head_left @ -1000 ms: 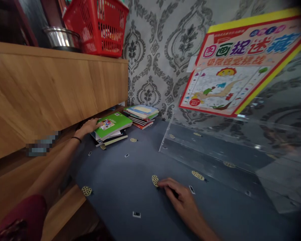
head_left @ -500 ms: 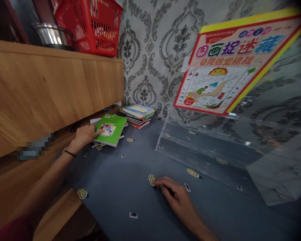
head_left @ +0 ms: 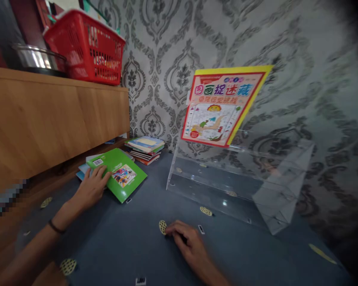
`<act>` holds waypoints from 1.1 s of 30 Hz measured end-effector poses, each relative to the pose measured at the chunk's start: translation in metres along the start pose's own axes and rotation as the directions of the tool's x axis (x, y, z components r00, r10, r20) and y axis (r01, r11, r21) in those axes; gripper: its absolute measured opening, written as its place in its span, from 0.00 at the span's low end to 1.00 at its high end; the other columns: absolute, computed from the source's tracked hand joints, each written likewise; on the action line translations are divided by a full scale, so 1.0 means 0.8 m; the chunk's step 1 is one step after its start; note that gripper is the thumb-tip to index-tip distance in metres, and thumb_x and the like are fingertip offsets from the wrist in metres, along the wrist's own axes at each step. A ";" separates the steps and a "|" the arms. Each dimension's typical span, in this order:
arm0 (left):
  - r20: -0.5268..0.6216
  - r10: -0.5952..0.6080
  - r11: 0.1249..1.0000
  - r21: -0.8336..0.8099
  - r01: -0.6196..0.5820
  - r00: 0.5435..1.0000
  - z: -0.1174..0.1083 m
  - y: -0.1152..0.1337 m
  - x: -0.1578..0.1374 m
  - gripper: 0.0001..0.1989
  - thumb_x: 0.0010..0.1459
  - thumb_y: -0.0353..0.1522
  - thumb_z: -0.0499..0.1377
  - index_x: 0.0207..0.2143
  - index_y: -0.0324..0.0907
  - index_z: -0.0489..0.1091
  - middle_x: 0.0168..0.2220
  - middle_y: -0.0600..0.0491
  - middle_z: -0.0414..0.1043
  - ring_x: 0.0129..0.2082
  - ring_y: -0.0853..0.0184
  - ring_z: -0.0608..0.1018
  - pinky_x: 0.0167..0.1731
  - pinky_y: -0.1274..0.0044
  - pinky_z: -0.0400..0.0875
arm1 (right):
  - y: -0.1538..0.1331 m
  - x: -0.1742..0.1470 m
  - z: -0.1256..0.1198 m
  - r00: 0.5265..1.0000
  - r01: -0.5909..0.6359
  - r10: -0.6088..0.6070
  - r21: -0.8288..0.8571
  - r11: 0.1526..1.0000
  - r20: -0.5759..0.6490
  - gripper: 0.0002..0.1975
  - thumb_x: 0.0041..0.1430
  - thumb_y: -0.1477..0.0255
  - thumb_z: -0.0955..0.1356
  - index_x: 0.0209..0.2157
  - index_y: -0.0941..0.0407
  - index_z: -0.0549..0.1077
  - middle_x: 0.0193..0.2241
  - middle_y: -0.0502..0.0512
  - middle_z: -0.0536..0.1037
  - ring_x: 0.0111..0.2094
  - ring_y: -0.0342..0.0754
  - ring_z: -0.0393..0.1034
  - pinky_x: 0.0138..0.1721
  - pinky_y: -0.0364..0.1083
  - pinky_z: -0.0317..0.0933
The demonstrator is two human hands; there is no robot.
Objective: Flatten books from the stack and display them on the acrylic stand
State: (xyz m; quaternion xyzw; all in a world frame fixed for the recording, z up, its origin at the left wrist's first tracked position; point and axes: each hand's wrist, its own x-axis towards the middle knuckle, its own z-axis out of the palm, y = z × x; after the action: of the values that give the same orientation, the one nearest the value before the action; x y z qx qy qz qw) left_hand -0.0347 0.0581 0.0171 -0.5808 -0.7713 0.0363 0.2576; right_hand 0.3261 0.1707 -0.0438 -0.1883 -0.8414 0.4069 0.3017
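My left hand (head_left: 92,184) is at the lower left edge of a green book (head_left: 129,165), its fingers closed over the cover's edge; the thumb's grip is partly hidden. The green book has a colourful picture and a barcode on its cover. Beneath it lie other books, one with a light blue corner (head_left: 82,171). My right hand (head_left: 187,240) rests on the dark table covering (head_left: 122,234), with fingers curled together and nothing seen in them, beside a printed pineapple.
A clear acrylic rack (head_left: 214,186) stands at right, holding a red and yellow picture book (head_left: 217,107) upright at its back. Another stack of books (head_left: 146,147) sits near the wall. A wooden cabinet (head_left: 62,123) at left bears a red basket (head_left: 89,47) and a metal pot (head_left: 38,59).
The green book has turned and shifted towards me and to the right over the pile, with my left hand now closed at its edge. My right hand stays on the table. The view has shifted.
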 end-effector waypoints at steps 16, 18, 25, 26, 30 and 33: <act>-0.156 0.313 0.949 -0.001 -0.317 0.937 0.024 0.059 -0.009 0.29 0.65 0.23 0.49 0.68 0.44 0.59 0.65 0.39 0.64 0.66 0.52 0.67 0.63 0.60 0.61 | 0.001 -0.003 0.000 0.999 -0.040 0.039 -0.035 0.999 -0.010 0.15 0.68 0.65 0.61 0.39 0.53 0.79 0.35 0.56 0.81 0.38 0.53 0.77 0.41 0.50 0.69; -0.159 0.355 0.934 0.010 -0.358 0.921 0.015 0.073 -0.021 0.28 0.66 0.24 0.50 0.67 0.43 0.59 0.65 0.39 0.65 0.65 0.51 0.69 0.62 0.61 0.63 | -0.004 -0.004 -0.002 0.997 -0.057 0.055 -0.042 0.998 -0.050 0.16 0.69 0.62 0.62 0.45 0.53 0.78 0.39 0.57 0.82 0.41 0.53 0.77 0.44 0.51 0.71; -0.059 0.459 0.885 -0.058 -0.462 0.886 -0.027 0.138 -0.070 0.27 0.67 0.28 0.54 0.68 0.39 0.58 0.63 0.34 0.66 0.61 0.49 0.73 0.56 0.62 0.71 | -0.006 0.000 -0.005 0.974 0.012 -0.039 -0.122 0.992 -0.222 0.17 0.71 0.61 0.61 0.52 0.52 0.75 0.50 0.60 0.78 0.50 0.54 0.75 0.51 0.53 0.71; -0.028 0.472 0.877 -0.090 -0.472 0.881 -0.034 0.149 -0.076 0.28 0.67 0.30 0.55 0.68 0.39 0.57 0.64 0.34 0.66 0.61 0.48 0.73 0.55 0.62 0.72 | -0.003 0.001 -0.006 0.968 0.024 -0.057 -0.134 0.991 -0.244 0.17 0.71 0.61 0.61 0.51 0.52 0.75 0.51 0.60 0.78 0.52 0.54 0.74 0.52 0.54 0.70; 0.044 0.489 0.864 -0.165 -0.476 0.871 -0.061 0.197 -0.095 0.28 0.68 0.34 0.56 0.67 0.37 0.56 0.63 0.31 0.66 0.59 0.47 0.75 0.50 0.62 0.76 | 0.011 0.006 -0.019 0.945 0.058 -0.115 -0.188 0.981 -0.305 0.17 0.70 0.60 0.62 0.47 0.53 0.77 0.50 0.62 0.79 0.53 0.56 0.74 0.55 0.56 0.68; -0.011 0.478 0.867 -0.156 -0.474 0.878 -0.082 0.236 -0.104 0.25 0.69 0.32 0.54 0.65 0.34 0.60 0.59 0.30 0.69 0.56 0.46 0.77 0.47 0.63 0.78 | 0.012 0.012 -0.039 0.949 0.063 -0.130 -0.231 0.971 -0.288 0.16 0.70 0.61 0.62 0.44 0.53 0.79 0.46 0.61 0.80 0.51 0.56 0.75 0.52 0.56 0.70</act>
State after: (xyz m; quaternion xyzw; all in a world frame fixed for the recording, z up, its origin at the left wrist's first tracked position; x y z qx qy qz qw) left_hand 0.1760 0.0272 -0.0229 -0.7705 -0.6084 0.0470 0.1843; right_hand 0.3402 0.1994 -0.0333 -0.2386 -0.8336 0.2630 0.4232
